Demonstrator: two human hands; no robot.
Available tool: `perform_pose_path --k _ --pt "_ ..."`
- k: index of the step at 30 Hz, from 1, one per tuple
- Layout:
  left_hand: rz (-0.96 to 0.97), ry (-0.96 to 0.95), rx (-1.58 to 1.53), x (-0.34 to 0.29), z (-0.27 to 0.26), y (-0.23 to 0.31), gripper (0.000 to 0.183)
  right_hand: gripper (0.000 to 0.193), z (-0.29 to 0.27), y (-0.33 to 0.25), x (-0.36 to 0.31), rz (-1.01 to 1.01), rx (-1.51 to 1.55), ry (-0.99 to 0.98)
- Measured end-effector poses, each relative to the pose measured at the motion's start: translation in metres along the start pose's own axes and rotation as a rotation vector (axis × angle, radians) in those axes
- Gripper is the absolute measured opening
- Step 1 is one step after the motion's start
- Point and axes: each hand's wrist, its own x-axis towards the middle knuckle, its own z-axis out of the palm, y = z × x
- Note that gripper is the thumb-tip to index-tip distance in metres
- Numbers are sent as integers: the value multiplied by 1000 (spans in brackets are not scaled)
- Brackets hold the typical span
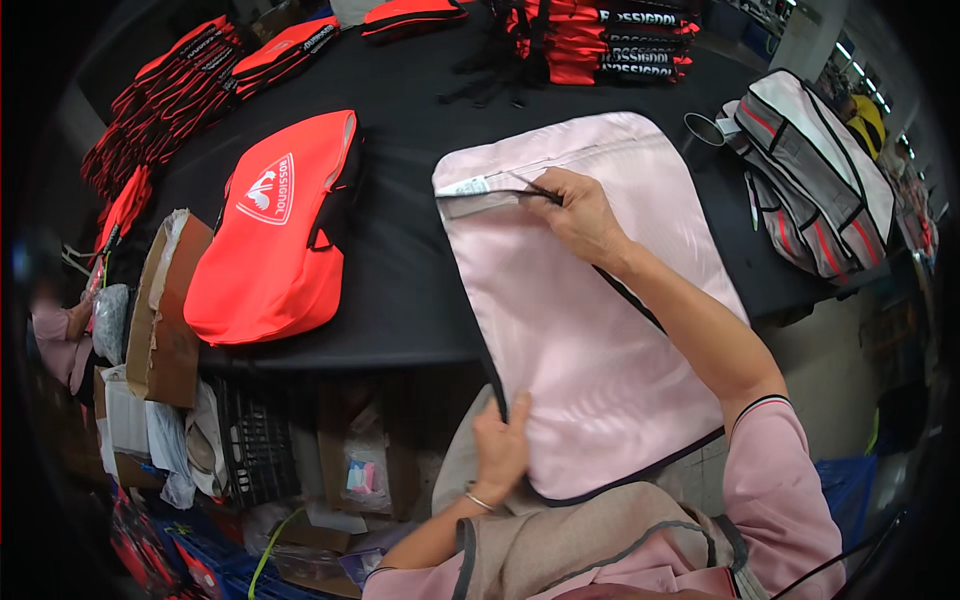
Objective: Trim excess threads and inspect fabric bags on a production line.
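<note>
A pale pink fabric panel (580,330) with black edge trim lies over the front edge of a black table (410,280). My left hand (500,445) grips its lower left edge near my lap. At the panel's top, my right hand (580,215) pinches a thin dark pen-like tool beside a small white label (462,187) and a grey strip. My forearm lies across the panel.
An orange-red bag (275,230) with a white logo lies left on the table. Stacks of red and black pieces (175,95) line the far edge. A grey, white and red bag (815,175) sits right. Cardboard boxes (160,310) and a black crate (255,440) stand below.
</note>
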Motion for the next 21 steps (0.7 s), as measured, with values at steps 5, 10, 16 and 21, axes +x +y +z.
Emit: perform_pose_path --k 5,10,16,21 --pt "-37 -599 183 -33 37 -18 40 9 -5 -15 -21 -239 -182 -374" --pt "195 -1124 278 6 -30 -13 52 19 -34 14 -67 -10 68 -646" --pt "-183 -440 117 50 -161 8 37 14 -41 -2 -78 361 205 -827" --pt "237 -119 9 66 -97 1 36 22 7 -35 -47 345 11 -479"
